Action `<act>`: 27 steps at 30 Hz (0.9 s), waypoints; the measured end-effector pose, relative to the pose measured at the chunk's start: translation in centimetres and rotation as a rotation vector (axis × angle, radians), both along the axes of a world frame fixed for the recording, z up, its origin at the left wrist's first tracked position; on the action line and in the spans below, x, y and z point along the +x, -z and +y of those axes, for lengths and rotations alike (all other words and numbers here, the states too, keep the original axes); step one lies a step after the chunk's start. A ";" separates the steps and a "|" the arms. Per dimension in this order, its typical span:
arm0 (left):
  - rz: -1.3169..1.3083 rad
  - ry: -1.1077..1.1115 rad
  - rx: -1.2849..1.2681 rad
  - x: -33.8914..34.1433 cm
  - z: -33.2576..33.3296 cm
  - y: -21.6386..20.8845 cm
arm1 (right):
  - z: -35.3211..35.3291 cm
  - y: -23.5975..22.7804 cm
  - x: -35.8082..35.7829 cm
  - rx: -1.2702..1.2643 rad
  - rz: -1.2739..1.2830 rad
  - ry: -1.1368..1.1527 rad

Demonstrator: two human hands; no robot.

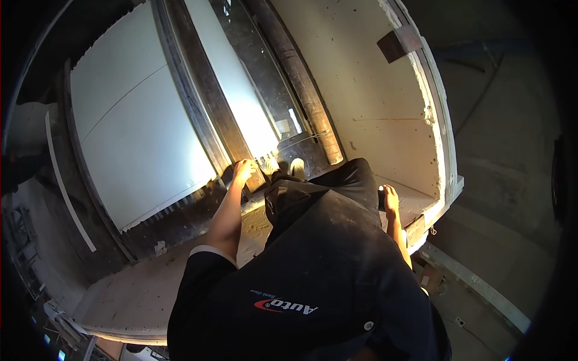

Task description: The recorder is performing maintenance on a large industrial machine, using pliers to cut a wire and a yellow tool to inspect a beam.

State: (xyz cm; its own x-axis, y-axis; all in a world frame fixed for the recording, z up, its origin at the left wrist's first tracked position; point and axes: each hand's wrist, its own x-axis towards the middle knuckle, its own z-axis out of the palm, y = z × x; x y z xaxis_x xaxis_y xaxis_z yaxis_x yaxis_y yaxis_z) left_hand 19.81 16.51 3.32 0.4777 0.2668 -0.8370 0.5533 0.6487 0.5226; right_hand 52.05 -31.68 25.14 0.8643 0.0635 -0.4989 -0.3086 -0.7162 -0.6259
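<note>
My left hand (244, 172) is closed over the near end of a long dark beam (211, 84), its fingers bent against the beam's edge. Beside that beam lie broad white panels (135, 126), brightly lit. My right hand (391, 200) is by my right thigh, above a pale ledge. Its fingers are curled around something dark (381, 200), too small and shadowed to name. My dark-clothed legs (346, 180) are bent between the two hands, and my shoes (297, 168) rest near the lower end of the bright white strip.
A tall off-white panel (367, 90) with a rough, crumbling edge rises at the right. A brown block (400, 44) sits on its rim. A rusty round pipe (313, 108) runs along its left side. A dusty ledge (135, 301) stretches behind me on the left.
</note>
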 end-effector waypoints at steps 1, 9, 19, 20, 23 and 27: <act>0.018 -0.035 -0.017 0.6 -0.3 -0.4 | 0.7 -1.3 0.2 -0.036 0.059 0.056; 0.095 -0.014 0.103 1.2 -0.4 -2.2 | 1.8 -1.4 1.4 -0.102 0.120 -0.068; 0.089 -0.131 0.119 0.7 -2.6 -2.0 | 4.9 -1.5 5.0 -0.052 0.203 -0.258; 0.094 -0.125 0.101 0.3 -2.6 -1.7 | 5.6 -1.3 5.6 -0.139 0.148 -0.335; 0.107 -0.161 0.084 -0.8 -3.4 -0.9 | 6.4 -0.3 7.8 -0.311 0.038 -0.496; 0.136 -0.265 0.083 -0.2 -5.3 -1.2 | 4.8 4.7 11.9 -0.444 -0.030 -0.665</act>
